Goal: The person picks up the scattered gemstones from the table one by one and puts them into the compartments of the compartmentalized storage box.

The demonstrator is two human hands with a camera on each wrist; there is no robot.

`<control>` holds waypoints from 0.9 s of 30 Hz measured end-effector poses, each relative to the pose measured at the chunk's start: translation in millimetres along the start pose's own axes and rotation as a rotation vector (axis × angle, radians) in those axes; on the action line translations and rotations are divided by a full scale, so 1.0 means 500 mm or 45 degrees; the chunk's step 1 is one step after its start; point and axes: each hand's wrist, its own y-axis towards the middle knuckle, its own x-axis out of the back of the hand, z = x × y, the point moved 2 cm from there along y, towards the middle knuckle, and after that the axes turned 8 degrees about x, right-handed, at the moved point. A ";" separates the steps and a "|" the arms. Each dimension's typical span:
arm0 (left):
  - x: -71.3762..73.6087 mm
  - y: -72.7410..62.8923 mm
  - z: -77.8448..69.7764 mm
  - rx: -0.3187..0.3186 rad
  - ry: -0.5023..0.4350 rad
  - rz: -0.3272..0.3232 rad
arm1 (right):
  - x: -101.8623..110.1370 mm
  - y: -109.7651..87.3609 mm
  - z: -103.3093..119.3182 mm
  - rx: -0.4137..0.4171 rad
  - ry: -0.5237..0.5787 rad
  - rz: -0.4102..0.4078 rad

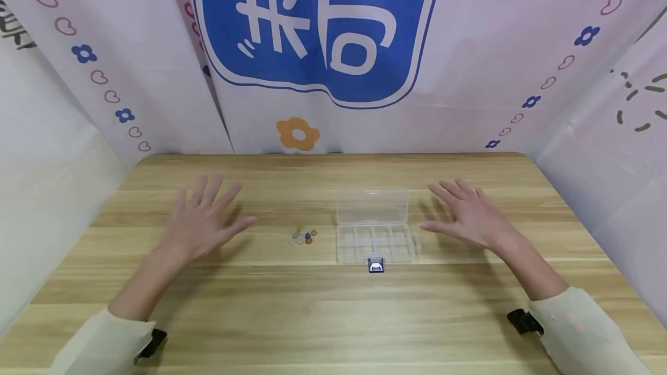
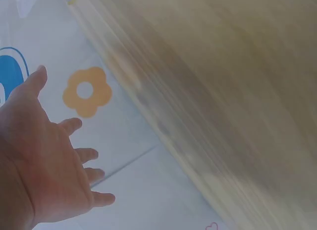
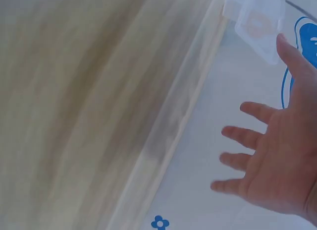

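Note:
Both hands hover over the wooden table with fingers spread and nothing in them. My left hand (image 1: 195, 230) is to the left of a small cluster of beads or stones (image 1: 300, 237), some clear, some orange-brown, one blue; their exact kind is too small to tell. My right hand (image 1: 471, 219) is just right of a clear plastic compartment box (image 1: 375, 243), whose lid (image 1: 372, 206) stands raised at the back. In the left wrist view the left hand (image 2: 49, 155) shows its palm and splayed fingers; likewise the right hand (image 3: 282, 155) in the right wrist view.
A small dark-blue and silver object (image 1: 376, 265) sits at the box's front edge. The wooden table (image 1: 323, 323) ends at a white printed cloth (image 1: 365, 126) behind, with white sheets at both sides. Dark wrist straps show at both sleeves.

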 end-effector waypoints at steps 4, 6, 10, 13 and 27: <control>-0.003 0.000 -0.019 -0.040 -0.014 0.020 | -0.002 0.002 0.012 0.111 0.116 -0.044; -0.005 0.000 -0.029 -0.064 -0.037 0.034 | -0.005 0.003 0.016 0.161 0.201 -0.059; -0.010 0.002 -0.046 -0.103 -0.137 0.082 | -0.012 0.005 0.025 0.255 0.325 -0.072; -0.013 0.005 -0.059 -0.126 -0.170 0.098 | -0.019 0.009 0.034 0.313 0.402 -0.050; -0.023 0.026 -0.110 -0.262 -0.233 0.042 | -0.050 0.031 0.047 0.348 0.450 0.054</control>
